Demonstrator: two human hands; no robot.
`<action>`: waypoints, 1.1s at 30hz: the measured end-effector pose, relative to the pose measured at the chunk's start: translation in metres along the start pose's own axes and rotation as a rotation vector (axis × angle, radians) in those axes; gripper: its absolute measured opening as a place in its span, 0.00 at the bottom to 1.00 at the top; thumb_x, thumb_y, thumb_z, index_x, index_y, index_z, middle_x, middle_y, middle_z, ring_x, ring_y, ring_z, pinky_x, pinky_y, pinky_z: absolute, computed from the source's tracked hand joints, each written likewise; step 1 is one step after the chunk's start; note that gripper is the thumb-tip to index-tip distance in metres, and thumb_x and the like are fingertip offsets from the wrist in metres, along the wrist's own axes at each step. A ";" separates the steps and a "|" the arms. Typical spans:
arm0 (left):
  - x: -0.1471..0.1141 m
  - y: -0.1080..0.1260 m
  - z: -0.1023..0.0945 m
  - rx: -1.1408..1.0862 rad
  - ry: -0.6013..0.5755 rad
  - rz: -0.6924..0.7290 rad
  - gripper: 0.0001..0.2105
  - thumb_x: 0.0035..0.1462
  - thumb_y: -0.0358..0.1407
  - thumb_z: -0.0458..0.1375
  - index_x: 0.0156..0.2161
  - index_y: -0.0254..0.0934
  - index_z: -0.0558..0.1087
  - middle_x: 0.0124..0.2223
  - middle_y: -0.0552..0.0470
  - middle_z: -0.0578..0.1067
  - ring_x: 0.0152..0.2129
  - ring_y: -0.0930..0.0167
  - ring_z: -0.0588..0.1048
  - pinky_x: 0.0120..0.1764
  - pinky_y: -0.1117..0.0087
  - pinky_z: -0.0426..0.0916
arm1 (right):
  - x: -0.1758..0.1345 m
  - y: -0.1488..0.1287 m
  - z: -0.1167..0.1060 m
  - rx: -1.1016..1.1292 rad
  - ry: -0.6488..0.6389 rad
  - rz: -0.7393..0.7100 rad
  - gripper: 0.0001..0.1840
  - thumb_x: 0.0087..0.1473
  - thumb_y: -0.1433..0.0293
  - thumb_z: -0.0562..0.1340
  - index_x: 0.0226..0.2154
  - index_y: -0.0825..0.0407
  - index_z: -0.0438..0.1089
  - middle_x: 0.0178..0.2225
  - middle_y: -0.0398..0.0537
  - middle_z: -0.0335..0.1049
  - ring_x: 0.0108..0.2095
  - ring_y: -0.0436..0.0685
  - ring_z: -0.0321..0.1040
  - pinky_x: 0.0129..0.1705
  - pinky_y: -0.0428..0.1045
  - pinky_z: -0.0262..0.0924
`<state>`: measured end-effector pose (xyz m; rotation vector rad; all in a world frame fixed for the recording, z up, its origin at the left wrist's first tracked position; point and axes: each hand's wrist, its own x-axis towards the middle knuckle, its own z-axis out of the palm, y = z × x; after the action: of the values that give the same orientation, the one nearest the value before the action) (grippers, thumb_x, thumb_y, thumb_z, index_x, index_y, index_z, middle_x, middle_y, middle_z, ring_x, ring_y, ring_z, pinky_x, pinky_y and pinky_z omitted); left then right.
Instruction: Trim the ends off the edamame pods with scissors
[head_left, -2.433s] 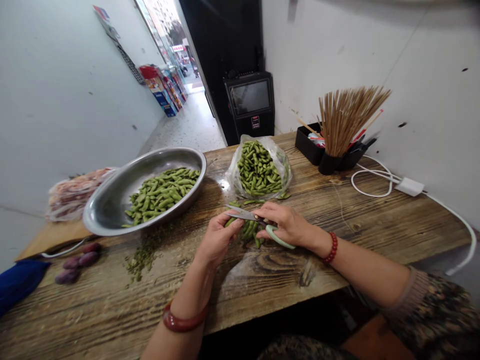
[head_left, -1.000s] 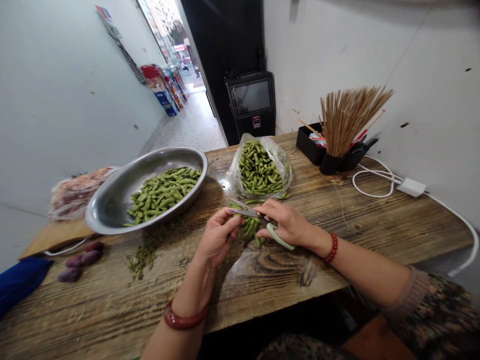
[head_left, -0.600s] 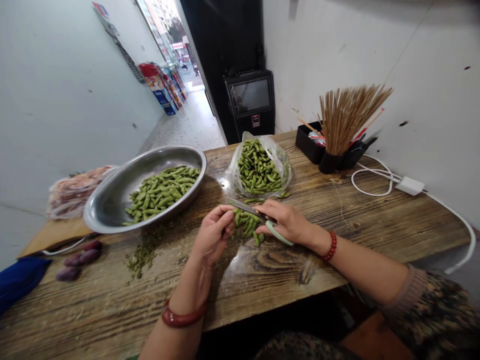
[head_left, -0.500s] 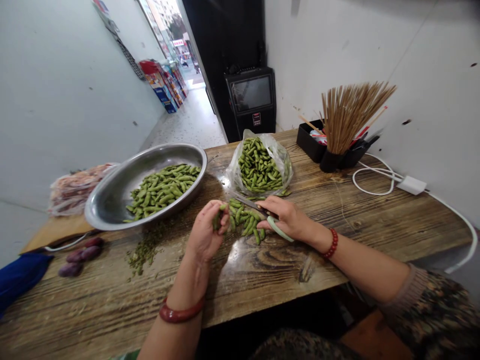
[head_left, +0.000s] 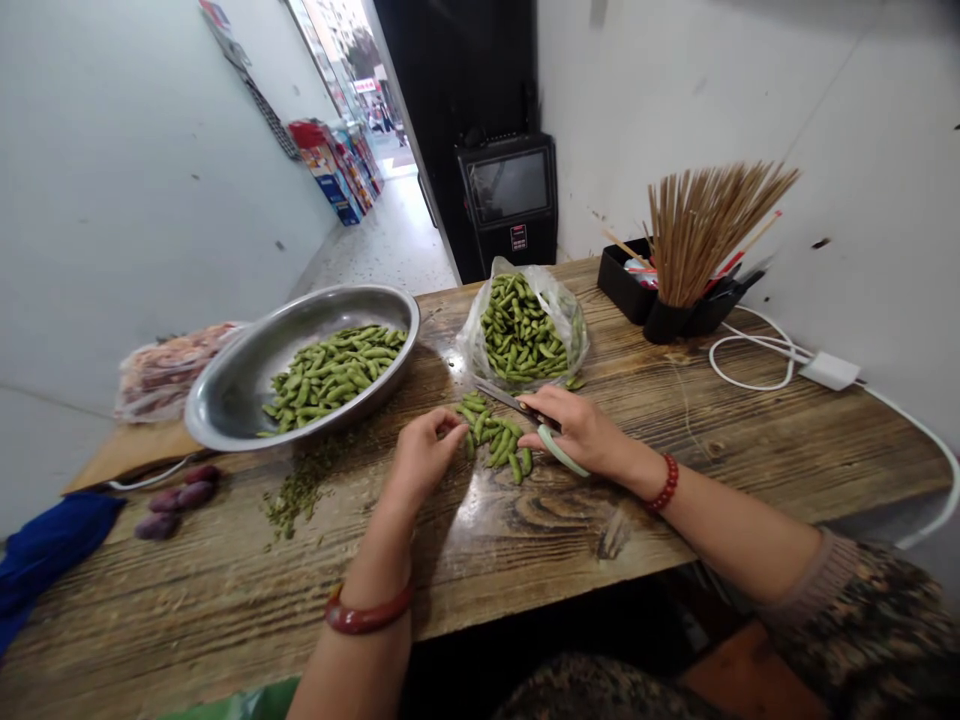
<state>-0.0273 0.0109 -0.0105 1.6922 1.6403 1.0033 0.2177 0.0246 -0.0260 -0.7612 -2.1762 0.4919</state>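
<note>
Pale walls (head_left: pixel 127 190) flank a speckled floor (head_left: pixel 397 240) and sunlit doorway (head_left: pixel 384 135) beyond the wooden table (head_left: pixel 555 545).

I make out a single camera on the head of the person (head_left: pixel 874 610), above the near edge of the table (head_left: pixel 555 535), facing forward and down. It takes in the left hand (head_left: pixel 426 455) and right hand (head_left: pixel 585 430) close by, and the floor (head_left: pixel 394 230) well beyond the table's far edge.

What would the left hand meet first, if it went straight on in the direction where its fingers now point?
Probably the loose green pods on the wooden table, just ahead of the left hand; depth is unclear, so it may be touching one.
</note>
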 end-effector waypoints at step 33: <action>-0.012 0.023 0.006 -0.527 -0.161 -0.164 0.09 0.46 0.36 0.65 0.32 0.33 0.79 0.25 0.51 0.74 0.16 0.78 0.62 0.19 0.76 0.53 | 0.001 -0.006 -0.002 0.001 -0.114 0.000 0.32 0.48 0.62 0.69 0.54 0.52 0.63 0.40 0.52 0.66 0.36 0.56 0.66 0.39 0.50 0.64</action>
<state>-0.0085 -0.0019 0.0038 1.2311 1.2463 1.0709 0.2165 0.0208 -0.0212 -0.7492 -2.2803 0.5484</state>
